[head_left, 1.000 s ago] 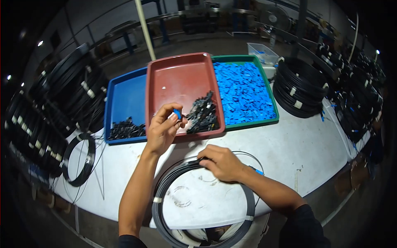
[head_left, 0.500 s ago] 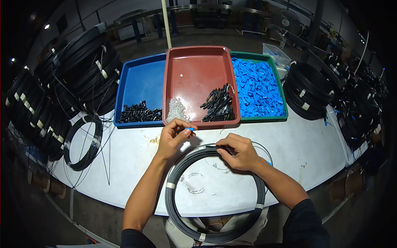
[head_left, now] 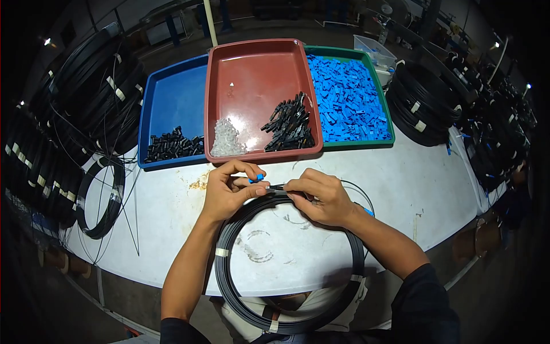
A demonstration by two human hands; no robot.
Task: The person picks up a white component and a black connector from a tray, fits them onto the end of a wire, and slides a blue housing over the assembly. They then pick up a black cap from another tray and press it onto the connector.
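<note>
My left hand (head_left: 229, 192) is closed around a small blue connector piece (head_left: 256, 179) held by the curled fingers. A tiny whitish bit shows at the tip of its thumb, close to the cable end. Fingers pinched, my right hand (head_left: 322, 196) grips the black cable end (head_left: 277, 187), which points left toward the left thumb. Below both hands lies a coil of black cable (head_left: 224, 269), bound with white tape bands. Its upper part rests on the table and its lower part overhangs the front edge. Another blue piece (head_left: 368, 212) shows on the cable by my right wrist.
Behind the hands stand a blue tray (head_left: 172, 103) with black parts, a red tray (head_left: 258, 69) with clear and black pieces, and a green tray (head_left: 391, 123) full of blue pieces. Large cable coils (head_left: 421, 103) flank the white table (head_left: 401, 189) on both sides.
My left hand has come close to my right hand, and its thumb now sits at the cable end. The blue piece has shifted back into its fingers. The whole view has tilted slightly.
</note>
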